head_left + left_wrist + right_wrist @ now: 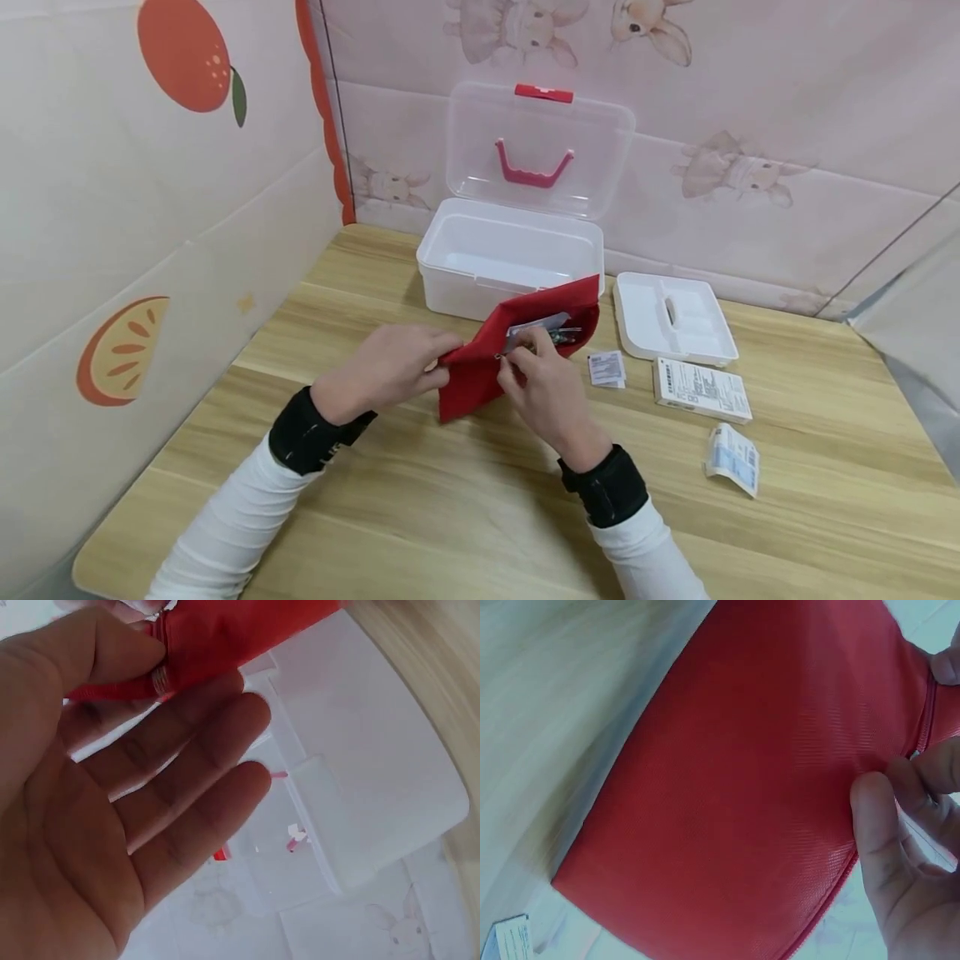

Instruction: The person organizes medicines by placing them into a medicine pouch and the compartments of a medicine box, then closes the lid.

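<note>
The red pouch (468, 387), mouth agape, was held over the table (450, 508), before the white box (453, 290) near the far edge, the left hand (397, 367) pinching one end and the right hand (551, 396) pinching at the zip (928, 712). Working that zip looked like the step in hand, and next a steady pull, end held taut, seemed called for. Only the head view showed the small contents (566, 335); only the left wrist view, three outstretched fingers (217, 742) off the pouch.

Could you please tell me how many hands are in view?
2: the left hand pinches the red pouch at its left end; the right hand pinches at its opening, farther right.
</note>
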Demonstrator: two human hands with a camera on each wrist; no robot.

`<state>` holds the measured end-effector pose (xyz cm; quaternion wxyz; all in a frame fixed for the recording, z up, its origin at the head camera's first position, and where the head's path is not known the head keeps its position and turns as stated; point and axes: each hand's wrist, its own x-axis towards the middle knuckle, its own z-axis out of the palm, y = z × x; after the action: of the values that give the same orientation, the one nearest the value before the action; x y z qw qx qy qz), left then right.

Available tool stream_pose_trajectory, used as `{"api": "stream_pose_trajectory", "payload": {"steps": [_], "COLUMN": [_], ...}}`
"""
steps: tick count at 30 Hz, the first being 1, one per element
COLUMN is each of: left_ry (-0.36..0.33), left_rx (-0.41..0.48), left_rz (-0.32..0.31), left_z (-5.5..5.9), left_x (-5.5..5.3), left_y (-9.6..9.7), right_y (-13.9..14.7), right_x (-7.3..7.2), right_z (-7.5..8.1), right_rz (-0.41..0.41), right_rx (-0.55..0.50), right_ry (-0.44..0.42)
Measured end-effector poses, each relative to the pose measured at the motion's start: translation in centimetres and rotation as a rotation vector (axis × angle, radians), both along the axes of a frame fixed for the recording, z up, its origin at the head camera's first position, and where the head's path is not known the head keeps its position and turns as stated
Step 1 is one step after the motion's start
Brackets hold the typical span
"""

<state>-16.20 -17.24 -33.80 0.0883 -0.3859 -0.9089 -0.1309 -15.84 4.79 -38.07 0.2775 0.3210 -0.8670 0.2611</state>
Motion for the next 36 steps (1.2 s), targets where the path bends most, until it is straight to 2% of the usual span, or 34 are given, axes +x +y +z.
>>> {"api": "stream_pose_trajectory", "payload": {"steps": [4, 10, 12, 15, 18, 24, 29, 36], "left_ry": [0.040, 0.226, 0.255, 0.245, 0.218, 0.191, 0.169, 0.196], "left_rx": [0.025, -0.016, -0.033, -0.048, -0.043, -0.058, -0.060, -0.040], "left_rz": [0.037, 0.075, 0.100, 0.151, 0.171, 0.148, 0.158, 0.127], "left_z": [0.3, 0.9, 0.9, 0.7, 0.4, 0.1, 0.1, 0.0], "left_x": [0.2, 0.8, 0.8, 0.9, 0.8, 0.7, 0.7, 0.7], "left_y": [0.8, 2.9, 3.4, 4.1, 4.6, 5.1, 5.0, 4.9], "right_y": [0.1, -0.4, -0.6, -0.6, -0.6, -0.3, -0.3, -0.4], "right_x": [-0.1, -0.1, 0.0, 0.1, 0.1, 0.0, 0.0, 0.0], "right_z": [-0.2, -0.2, -0.1, -0.1, -0.1, -0.1, 0.0, 0.0], "right_rz": [0.004, 0.035, 0.032, 0.006, -0.023, -0.050, -0.052, -0.074], "right_rx": [-0.031, -0.034, -0.034, -0.034, -0.029, 0.017, 0.060, 0.078], "right_ry": [-0.003, -0.006, -0.006, -0.016, -0.048, -0.098, -0.065, -0.033]}}
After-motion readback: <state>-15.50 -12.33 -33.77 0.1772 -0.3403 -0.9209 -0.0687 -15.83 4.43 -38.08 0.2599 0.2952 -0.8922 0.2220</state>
